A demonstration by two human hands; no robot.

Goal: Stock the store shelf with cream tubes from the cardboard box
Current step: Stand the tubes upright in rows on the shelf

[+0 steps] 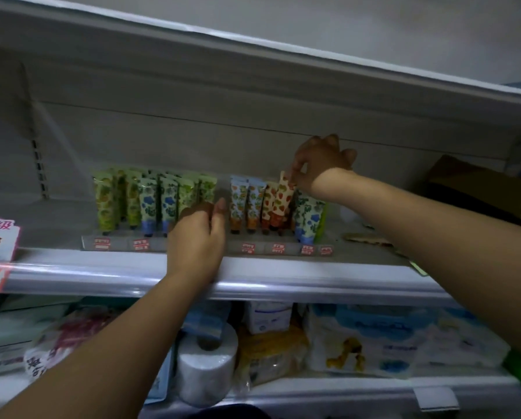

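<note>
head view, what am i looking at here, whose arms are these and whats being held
No machine here: one picture, from a camera worn on a person's head, so the two bare arms are theirs. The right hand pinches the top of a strawberry-print tube among the cream tubes standing on the shelf. The left hand is by the tubes, fingers curled; whether it holds anything is hidden. A cardboard box lies at the shelf's far right; a toilet roll sits on the shelf below.
</note>
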